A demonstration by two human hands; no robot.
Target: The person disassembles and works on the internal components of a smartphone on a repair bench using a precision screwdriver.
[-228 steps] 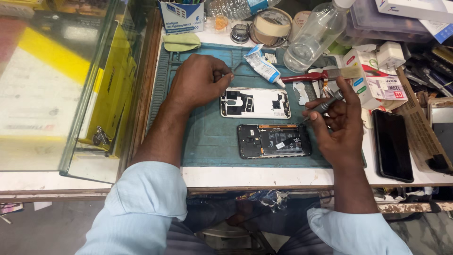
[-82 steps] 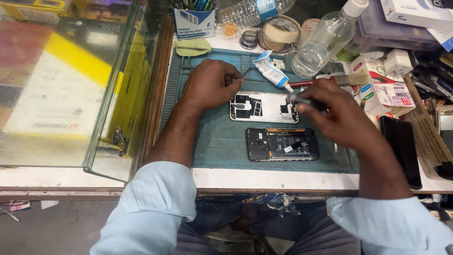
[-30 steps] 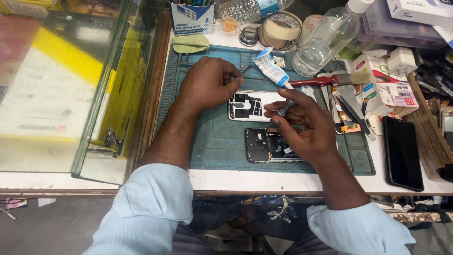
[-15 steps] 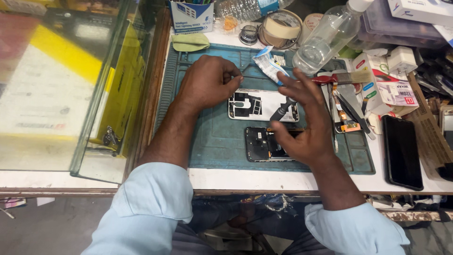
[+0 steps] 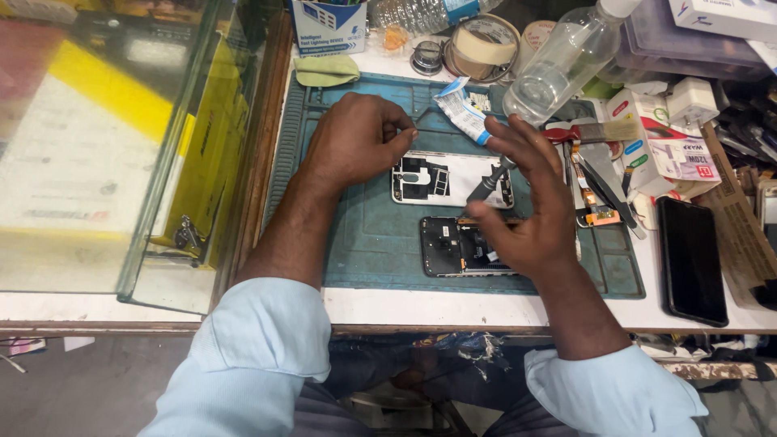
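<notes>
White-backed and stripped open, the phone frame (image 5: 452, 179) is lying between the hands, likely light, stiff and fragile, best taken by its edges. The left hand (image 5: 356, 139) is curling at its corner; the right hand (image 5: 530, 214) is pinching a dark screwdriver (image 5: 488, 182), fingers fanning.

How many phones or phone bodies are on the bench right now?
3: an opened white phone under the left hand, a dark one under the right hand, and a black phone far right. Clutter may hide more.
</notes>
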